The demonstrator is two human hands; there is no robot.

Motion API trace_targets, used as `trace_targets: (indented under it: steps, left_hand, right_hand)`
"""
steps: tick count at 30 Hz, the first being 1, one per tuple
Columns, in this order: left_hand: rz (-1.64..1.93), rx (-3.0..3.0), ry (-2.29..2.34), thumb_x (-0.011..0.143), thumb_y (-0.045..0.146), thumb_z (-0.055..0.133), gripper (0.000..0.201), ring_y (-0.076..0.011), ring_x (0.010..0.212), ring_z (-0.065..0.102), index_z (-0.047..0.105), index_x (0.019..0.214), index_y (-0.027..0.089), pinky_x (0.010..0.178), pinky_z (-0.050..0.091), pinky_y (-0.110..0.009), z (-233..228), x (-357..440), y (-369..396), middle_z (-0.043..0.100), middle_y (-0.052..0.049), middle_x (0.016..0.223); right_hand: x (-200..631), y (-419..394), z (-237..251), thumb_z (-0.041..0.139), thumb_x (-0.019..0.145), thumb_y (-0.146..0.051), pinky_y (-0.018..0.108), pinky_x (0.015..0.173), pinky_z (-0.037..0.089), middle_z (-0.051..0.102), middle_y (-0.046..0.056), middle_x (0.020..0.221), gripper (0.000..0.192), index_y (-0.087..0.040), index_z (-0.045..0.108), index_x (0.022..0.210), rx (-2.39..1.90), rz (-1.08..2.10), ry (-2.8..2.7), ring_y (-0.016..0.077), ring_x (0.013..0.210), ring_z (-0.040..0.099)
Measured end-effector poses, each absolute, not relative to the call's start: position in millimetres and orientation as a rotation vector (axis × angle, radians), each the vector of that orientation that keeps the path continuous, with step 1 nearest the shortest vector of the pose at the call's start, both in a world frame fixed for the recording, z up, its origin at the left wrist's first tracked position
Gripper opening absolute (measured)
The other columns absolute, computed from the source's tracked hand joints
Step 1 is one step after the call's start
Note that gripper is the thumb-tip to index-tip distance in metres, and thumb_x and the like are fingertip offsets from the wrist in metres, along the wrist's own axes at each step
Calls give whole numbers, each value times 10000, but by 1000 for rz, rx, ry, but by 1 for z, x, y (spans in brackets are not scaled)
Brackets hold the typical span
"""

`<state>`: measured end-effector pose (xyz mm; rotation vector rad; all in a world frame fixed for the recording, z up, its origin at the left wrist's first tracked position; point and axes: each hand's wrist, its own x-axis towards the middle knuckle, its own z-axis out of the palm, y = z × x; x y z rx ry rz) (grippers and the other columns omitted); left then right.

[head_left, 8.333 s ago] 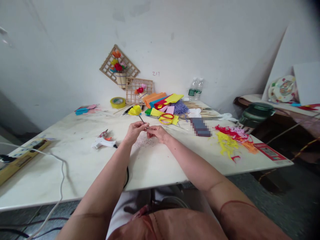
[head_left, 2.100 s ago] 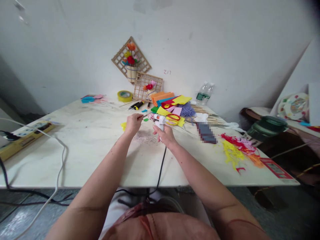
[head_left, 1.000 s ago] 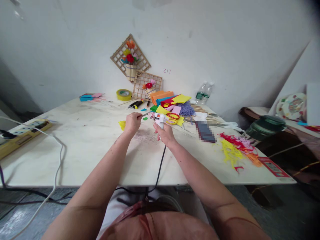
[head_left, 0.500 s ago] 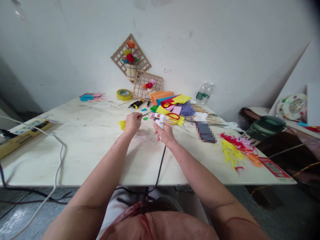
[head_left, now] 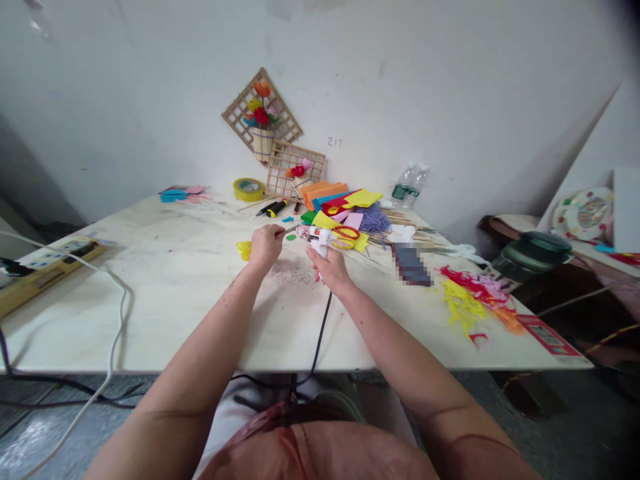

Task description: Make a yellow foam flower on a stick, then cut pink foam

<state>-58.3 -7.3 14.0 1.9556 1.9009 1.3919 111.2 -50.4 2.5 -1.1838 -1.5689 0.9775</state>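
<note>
Head view, looking down the table: the right hand (head_left: 331,268) is wrapped around the handle of a white glue gun (head_left: 319,239), fingers closed on it, its black cord (head_left: 320,333) trailing back off the table edge toward the person. The nozzle points left at the tip of a thin stick (head_left: 290,230), and that stick is pinched between the fingertips of the left hand (head_left: 265,245), which is curled tight above the marble table (head_left: 175,293). A yellow foam flower (head_left: 245,250) peeks out just left of that hand, seemingly on the far end of the same stick, though the hand hides the join. A small green foam piece (head_left: 291,237) lies on the tabletop just beneath the nozzle, not yet attached to anything. So by the look of it the bloom is made and on its stem, the gluing is underway, and the green piece waits its turn. Further back sit red-handled scissors (head_left: 345,235) on a heap of coloured foam sheets (head_left: 340,200), a roll of yellow tape (head_left: 249,189), and wooden lattice frames (head_left: 293,170) holding finished flowers against the wall. Off to the right, red and yellow offcuts (head_left: 470,293).
</note>
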Motion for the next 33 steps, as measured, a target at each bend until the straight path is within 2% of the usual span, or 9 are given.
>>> trace_targets:
  steps: [20,28,33]
  left_hand:
    - [1367,1914,1916,760,201,498,243,-200,746,618,709,874,161,709,429,-270,14,-58,-9,691,-97,775]
    - [1224,2057,2012,783,180,465,262,-191,862,617,707,883,173,768,426,-253,20,-55,-13,695,-86,900]
    - [1180,2106,2020,763,187,502,274,-197,871,615,697,952,151,796,429,-251,19,-55,-13,688,-106,932]
  right_hand:
    - [112,-54,6,525,761,-528,171,327,344,456,-39,520,375,-153,544,773,-1193,965,-1584,77,355,472]
    - [112,-50,2,527,759,-532,166,316,339,452,-47,503,378,-154,548,770,-1188,949,-1581,79,342,479]
    - [112,-47,-1,529,747,-553,167,306,333,444,-48,491,400,-155,555,763,-1161,953,-1570,83,341,477]
